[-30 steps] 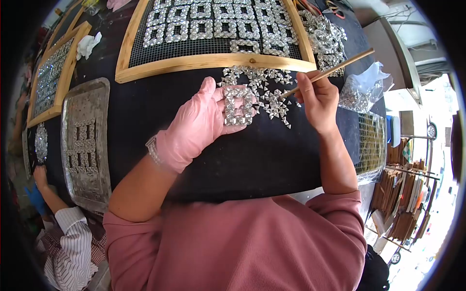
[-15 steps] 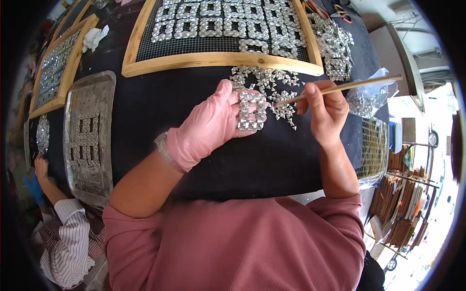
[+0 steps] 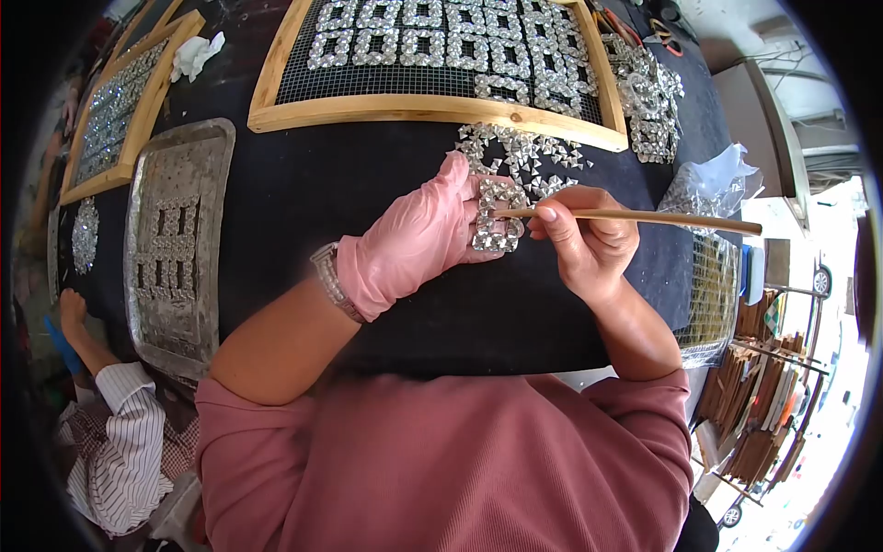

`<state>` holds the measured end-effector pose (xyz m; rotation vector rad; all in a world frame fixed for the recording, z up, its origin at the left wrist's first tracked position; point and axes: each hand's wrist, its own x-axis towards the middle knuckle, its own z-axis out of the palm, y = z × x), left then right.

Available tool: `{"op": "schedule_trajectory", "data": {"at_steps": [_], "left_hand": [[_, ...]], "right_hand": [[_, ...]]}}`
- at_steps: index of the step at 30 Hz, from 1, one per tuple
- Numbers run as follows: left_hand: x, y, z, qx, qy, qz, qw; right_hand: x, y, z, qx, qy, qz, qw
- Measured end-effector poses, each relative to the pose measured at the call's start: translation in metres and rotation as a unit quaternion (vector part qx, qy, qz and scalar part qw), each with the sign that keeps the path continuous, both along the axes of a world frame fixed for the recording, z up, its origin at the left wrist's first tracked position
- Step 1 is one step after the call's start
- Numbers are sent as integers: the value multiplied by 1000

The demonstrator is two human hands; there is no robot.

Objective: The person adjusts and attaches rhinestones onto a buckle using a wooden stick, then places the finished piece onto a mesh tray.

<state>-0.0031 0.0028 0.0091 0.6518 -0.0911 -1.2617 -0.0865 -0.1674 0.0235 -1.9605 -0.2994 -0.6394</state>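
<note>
My left hand [image 3: 414,230], in a pink glove, holds a rectangular rhinestone buckle [image 3: 498,237] with an open middle, resting on its fingers. Bare, my right hand [image 3: 593,241] pinches a thin wooden stick [image 3: 671,218] between thumb and fingers. The stick's tip meets the buckle near its centre; whether a stone clings to the tip I cannot make out. Just beyond both hands lies a scatter of small pointed clear stones [image 3: 524,152] on the black cloth, partly hidden behind the buckle and fingers.
A wood-framed mesh tray [image 3: 395,110] bears rows of similar buckles. At left are a metal tray [image 3: 175,331] with buckles, another framed tray [image 3: 129,152] and a co-worker's hand [image 3: 74,311]. A plastic bag [image 3: 717,179], a heap of buckles [image 3: 653,110] and pliers [image 3: 664,39] lie right.
The stick's tip has come from the loose stones onto the buckle, and the stick has swung so its far end points lower. My view has shifted slightly.
</note>
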Motion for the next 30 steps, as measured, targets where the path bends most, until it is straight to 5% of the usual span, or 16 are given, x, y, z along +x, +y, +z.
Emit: {"op": "schedule_trajectory", "data": {"at_steps": [13,18,22,30], "left_hand": [[0,-4,-5,-39,8,7,999],[7,2,-2,13,-18,52,998],[19,8,-3,-9,-4,93,996],[21,9,-1,-19,8,95,995]], "right_hand": [[1,4,5,95,42,-18,994],[14,-14,6,170,-26,-98,980],[29,-32,-14,186,65,-143,970],[39,-26,-23,101,67,-140,983]]}}
